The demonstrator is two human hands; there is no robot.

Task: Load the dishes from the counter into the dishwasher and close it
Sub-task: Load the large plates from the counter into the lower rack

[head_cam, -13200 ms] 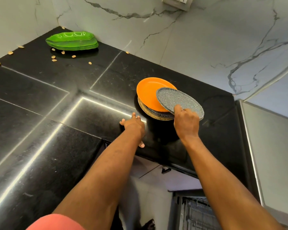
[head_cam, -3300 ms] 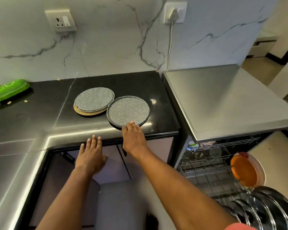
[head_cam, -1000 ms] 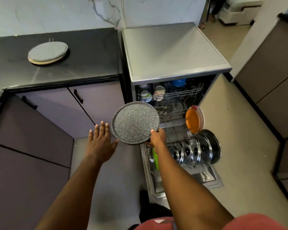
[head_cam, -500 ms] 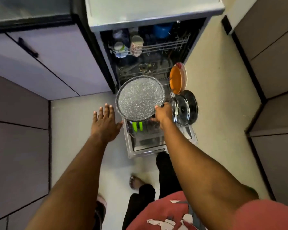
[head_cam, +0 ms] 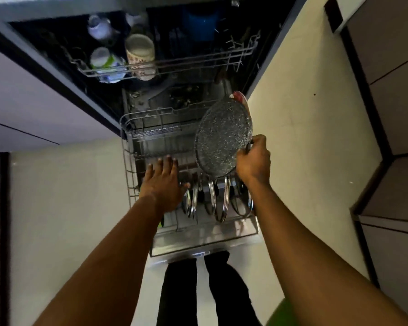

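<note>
Looking straight down, a speckled grey plate (head_cam: 223, 137) is seen held nearly on edge above the right side of the lower rack (head_cam: 127, 165) of an open dishwasher. The plate is gripped by the right hand (head_cam: 253, 158), with fingers curled round its right rim, so the plate lies just left of that hand with its face turned leftward. Its lower edge hangs just above a row of steel lids (head_cam: 219, 198) stood along the near end of the rack. The red and pale rim of another dish (head_cam: 239, 96) shows behind its top edge. The left hand (head_cam: 163, 182) is spread flat and empty over the middle of the rack, just beside the plate. Contact with the rack cannot be told. The bare wires beyond the lids are judged the likely slot, and the right hand is the nearer. Cups (head_cam: 139, 50) sit in the upper rack. A cream floor (head_cam: 304, 137) and grey cabinet fronts (head_cam: 33, 90) surround the dishwasher.
</note>
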